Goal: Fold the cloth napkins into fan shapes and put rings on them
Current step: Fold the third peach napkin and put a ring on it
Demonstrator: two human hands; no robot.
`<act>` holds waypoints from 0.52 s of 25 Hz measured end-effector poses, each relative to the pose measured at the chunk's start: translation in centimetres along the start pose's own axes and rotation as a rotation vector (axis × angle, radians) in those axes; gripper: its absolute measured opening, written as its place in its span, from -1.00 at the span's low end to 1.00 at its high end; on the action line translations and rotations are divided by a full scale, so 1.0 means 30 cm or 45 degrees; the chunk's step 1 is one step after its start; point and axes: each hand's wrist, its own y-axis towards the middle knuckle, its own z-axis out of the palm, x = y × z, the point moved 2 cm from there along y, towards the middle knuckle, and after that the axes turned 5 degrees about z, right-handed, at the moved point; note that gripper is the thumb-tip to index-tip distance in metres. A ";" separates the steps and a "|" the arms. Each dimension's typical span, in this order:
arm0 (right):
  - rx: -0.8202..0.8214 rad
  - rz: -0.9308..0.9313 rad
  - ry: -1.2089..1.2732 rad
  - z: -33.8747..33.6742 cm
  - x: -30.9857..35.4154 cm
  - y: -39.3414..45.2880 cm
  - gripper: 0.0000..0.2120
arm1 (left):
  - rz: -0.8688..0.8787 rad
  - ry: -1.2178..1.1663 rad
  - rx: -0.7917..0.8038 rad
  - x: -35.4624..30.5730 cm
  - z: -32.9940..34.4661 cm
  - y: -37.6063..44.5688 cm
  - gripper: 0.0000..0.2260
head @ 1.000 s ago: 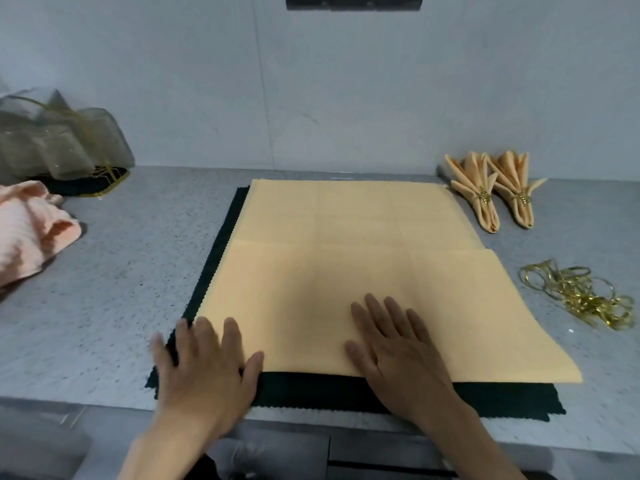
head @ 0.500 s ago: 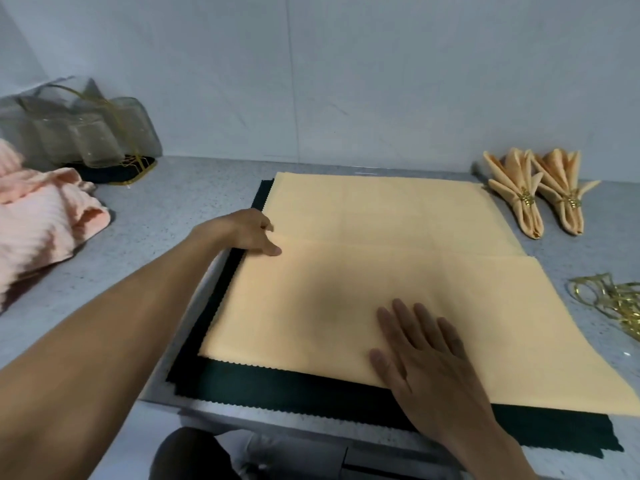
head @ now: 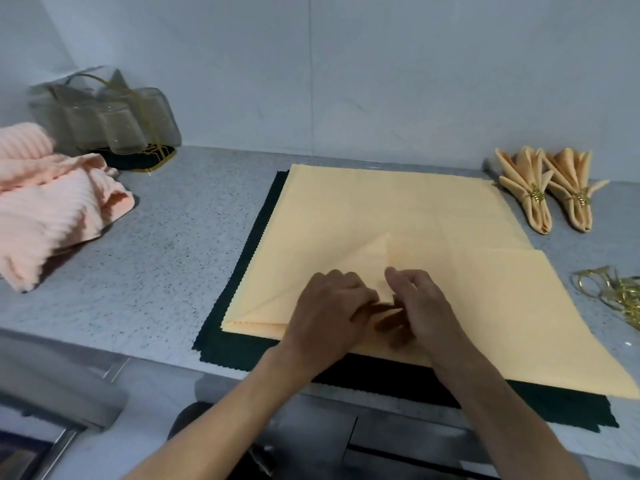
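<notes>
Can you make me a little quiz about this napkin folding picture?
1. How many finished fan napkins with gold rings lie at the right, by the wall?
2. True or false: the yellow napkin lies on a dark green mat.
3. Which is at the far left: A) a pink towel, B) a blue bowl, C) a red cup?

Key: 1. Two. 2. True. 3. A. Bonus look: the left hand and right hand both work the napkin's folded corner, and loose gold rings wait at the right.
</notes>
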 end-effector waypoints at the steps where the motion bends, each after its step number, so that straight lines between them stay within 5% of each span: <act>1: 0.000 0.032 -0.075 0.013 0.003 0.020 -0.82 | 0.012 -0.009 0.022 -0.015 0.019 -0.026 -0.80; 9: -0.056 -0.054 -0.382 0.012 -0.015 0.041 -0.83 | -0.183 -0.055 0.152 0.216 -0.197 -0.326 -0.69; 13: -0.034 -0.137 -0.621 0.014 -0.014 0.018 -0.86 | -0.326 -0.070 0.057 0.294 -0.300 -0.429 -0.70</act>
